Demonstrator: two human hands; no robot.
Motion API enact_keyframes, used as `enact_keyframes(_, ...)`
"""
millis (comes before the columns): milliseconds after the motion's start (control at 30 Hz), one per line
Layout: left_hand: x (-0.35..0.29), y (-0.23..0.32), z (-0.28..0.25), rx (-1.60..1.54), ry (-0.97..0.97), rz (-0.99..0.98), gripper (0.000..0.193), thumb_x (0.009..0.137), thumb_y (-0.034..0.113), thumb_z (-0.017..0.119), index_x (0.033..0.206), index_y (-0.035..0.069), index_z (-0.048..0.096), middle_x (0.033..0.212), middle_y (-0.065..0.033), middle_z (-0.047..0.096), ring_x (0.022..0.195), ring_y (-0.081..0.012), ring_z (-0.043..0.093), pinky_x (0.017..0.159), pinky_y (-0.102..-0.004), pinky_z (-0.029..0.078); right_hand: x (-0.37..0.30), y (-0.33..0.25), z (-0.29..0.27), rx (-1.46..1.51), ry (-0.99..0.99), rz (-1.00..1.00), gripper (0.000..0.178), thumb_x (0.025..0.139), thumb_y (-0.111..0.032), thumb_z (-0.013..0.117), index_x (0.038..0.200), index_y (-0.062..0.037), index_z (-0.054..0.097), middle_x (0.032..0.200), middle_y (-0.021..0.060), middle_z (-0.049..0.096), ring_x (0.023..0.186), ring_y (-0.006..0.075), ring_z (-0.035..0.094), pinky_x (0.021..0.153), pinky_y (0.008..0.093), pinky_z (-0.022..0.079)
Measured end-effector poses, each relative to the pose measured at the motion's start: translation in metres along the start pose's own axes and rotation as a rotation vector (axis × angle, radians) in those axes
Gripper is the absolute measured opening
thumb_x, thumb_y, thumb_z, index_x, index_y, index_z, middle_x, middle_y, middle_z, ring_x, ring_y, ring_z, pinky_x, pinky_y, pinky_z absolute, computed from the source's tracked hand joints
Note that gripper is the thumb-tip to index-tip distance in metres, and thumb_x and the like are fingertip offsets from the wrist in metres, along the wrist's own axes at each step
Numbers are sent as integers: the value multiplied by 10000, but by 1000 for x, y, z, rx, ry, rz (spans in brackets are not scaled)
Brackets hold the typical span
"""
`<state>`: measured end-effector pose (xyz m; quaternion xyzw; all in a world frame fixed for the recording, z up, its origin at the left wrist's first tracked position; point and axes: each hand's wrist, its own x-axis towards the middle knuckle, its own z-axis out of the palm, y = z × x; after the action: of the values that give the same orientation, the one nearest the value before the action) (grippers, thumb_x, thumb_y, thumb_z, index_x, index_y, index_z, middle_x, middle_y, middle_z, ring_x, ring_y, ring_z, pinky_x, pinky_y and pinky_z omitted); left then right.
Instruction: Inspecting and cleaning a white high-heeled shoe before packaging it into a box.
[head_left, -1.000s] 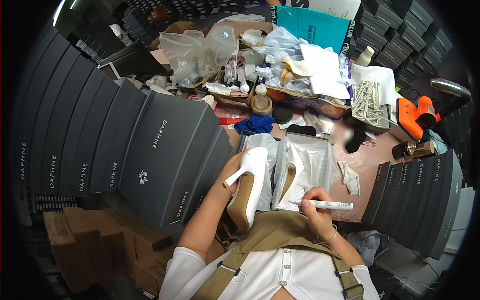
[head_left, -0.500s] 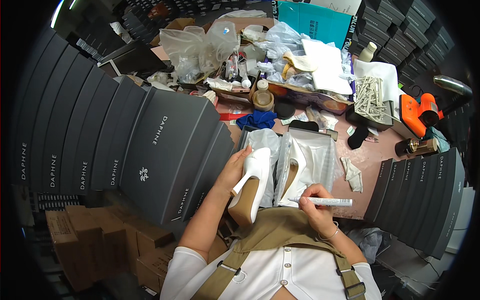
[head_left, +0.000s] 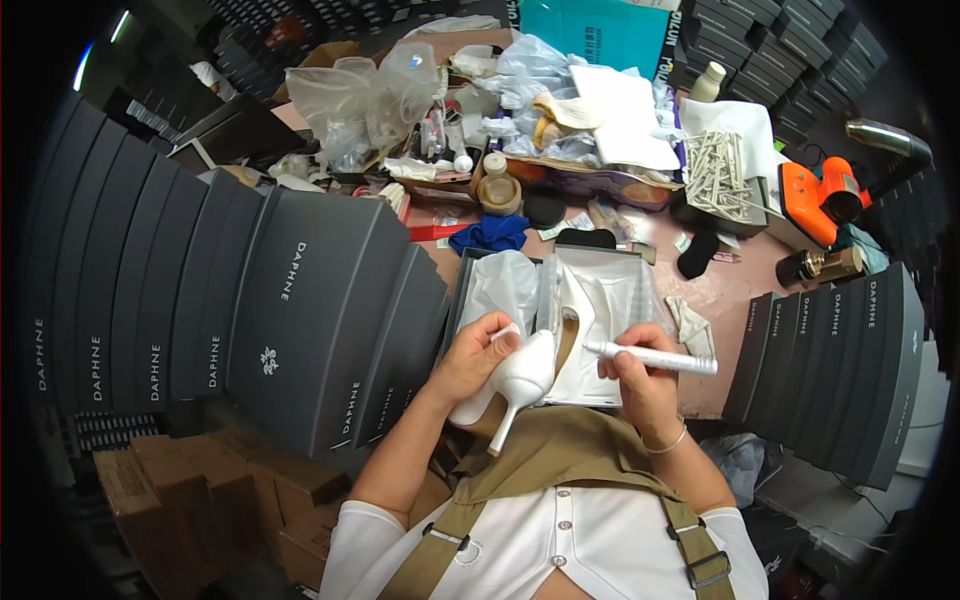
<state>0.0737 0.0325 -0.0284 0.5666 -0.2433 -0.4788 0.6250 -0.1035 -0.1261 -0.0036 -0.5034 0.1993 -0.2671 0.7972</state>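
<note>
My left hand (head_left: 474, 362) is closed around a white high-heeled shoe (head_left: 526, 374). The shoe's heel points down toward my apron, and the back of it faces me. My right hand (head_left: 645, 388) grips a white marker pen (head_left: 655, 358), its tip aimed left toward the shoe but apart from it. Behind both hands lies an open shoe box (head_left: 640, 282) lined with white tissue paper (head_left: 617, 300). A second white high-heeled shoe (head_left: 577, 306) rests inside that box, partly hidden by the held shoe and my right fingers.
Stacks of dark grey shoe boxes (head_left: 310, 310) rise on the left, and another stack (head_left: 835, 360) stands at right. At the back are a container of white sticks (head_left: 720, 175), an orange tool (head_left: 815, 200), a blue cloth (head_left: 489, 234) and a crumpled white cloth (head_left: 692, 328).
My left hand has turned the shoe, so its heel now points toward me and its sole is mostly hidden. My right hand has moved forward with the marker pen.
</note>
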Motion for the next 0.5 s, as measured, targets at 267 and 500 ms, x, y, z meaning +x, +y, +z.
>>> enact_keyframes(267, -4, 22, 23, 411, -103, 148, 347, 890, 365, 640, 916, 28, 566, 665, 5, 533, 615, -57, 460, 543, -233, 395, 29, -20, 4, -198, -269, 111, 150, 867, -142, 643, 921, -3, 628, 818, 5, 599, 736, 58, 503, 642, 212, 405)
enact_keyframes(500, -5, 27, 25, 498, -147, 201, 315, 897, 332, 634, 930, 25, 569, 680, -42, 571, 605, -95, 518, 550, -254, 417, 36, -18, 9, -319, -409, 72, 166, 858, -149, 660, 925, 1, 631, 811, 17, 608, 694, 67, 508, 614, 212, 403)
